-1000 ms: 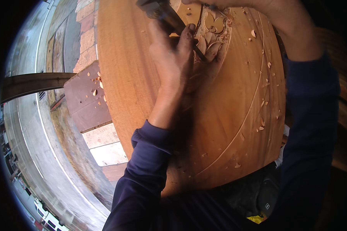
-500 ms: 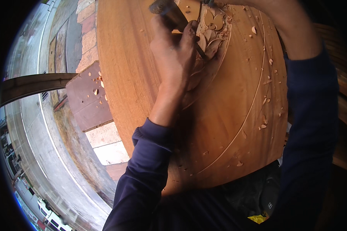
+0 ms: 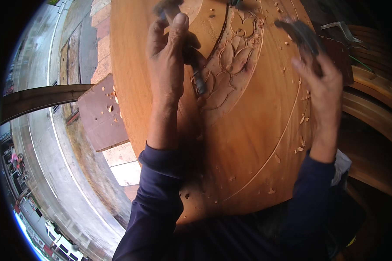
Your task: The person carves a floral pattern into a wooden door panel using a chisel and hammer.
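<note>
Fingers [image 3: 156,40] of the left hand [image 3: 167,65] grip a chisel [image 3: 198,81], the right hand [image 3: 323,87] clasps a blurred dark tool [image 3: 301,35], and a slipping edge could gouge the wooden panel's [image 3: 248,139] carved petals [image 3: 236,48], upper centre of frame.

No words, labels, numbers or signs can be read (the white vehicle [image 3: 64,243] shows too small to tell).

The carved relief [image 3: 244,54] lies in the wooden panel [image 3: 248,143]. Wood chips [image 3: 299,149] lie on the panel, mainly right of the relief. Left of the panel: slab [image 3: 101,130], then road [image 3: 39,148]. Right: boards [image 3: 372,115].
</note>
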{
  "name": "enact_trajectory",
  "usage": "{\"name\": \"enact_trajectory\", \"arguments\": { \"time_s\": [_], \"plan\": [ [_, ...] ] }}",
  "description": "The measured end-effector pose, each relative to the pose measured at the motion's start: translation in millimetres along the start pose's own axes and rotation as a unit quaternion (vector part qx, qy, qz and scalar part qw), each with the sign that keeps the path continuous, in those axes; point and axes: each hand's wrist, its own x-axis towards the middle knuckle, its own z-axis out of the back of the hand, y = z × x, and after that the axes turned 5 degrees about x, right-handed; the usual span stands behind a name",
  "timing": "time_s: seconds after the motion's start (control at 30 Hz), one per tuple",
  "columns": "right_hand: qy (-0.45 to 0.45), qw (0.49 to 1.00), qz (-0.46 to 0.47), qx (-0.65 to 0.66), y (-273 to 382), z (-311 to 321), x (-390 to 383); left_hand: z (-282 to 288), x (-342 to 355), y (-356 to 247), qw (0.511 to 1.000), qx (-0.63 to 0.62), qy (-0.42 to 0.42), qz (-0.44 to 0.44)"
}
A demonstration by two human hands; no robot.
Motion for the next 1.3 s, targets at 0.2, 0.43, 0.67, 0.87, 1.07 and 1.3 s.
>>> {"name": "enact_trajectory", "arguments": {
  "time_s": [0.2, 0.43, 0.67, 0.87, 1.07, 1.3],
  "plan": [
    [-0.051, 0.960, -0.181, 0.207, -41, -2, -84, -29, 36, 7, 0.928, -0.257, 0.255, 0.086],
    [-0.064, 0.954, -0.179, 0.231, -39, 1, -87, -101, 64, 26, 0.945, -0.144, 0.279, 0.094],
    [-0.062, 0.950, -0.179, 0.249, -44, -1, -84, -113, 72, 50, 0.966, -0.076, 0.246, 0.024],
    [-0.064, 0.955, -0.177, 0.229, -43, 0, -78, -118, 67, 58, 0.970, -0.122, 0.210, 0.005],
    [-0.083, 0.981, -0.091, 0.151, -25, 3, -8, -110, 58, 42, 0.951, -0.201, 0.222, 0.083],
    [0.249, 0.957, 0.031, 0.146, 35, 14, 108, -115, 52, 42, 0.931, -0.258, 0.246, 0.081]
  ]
}}
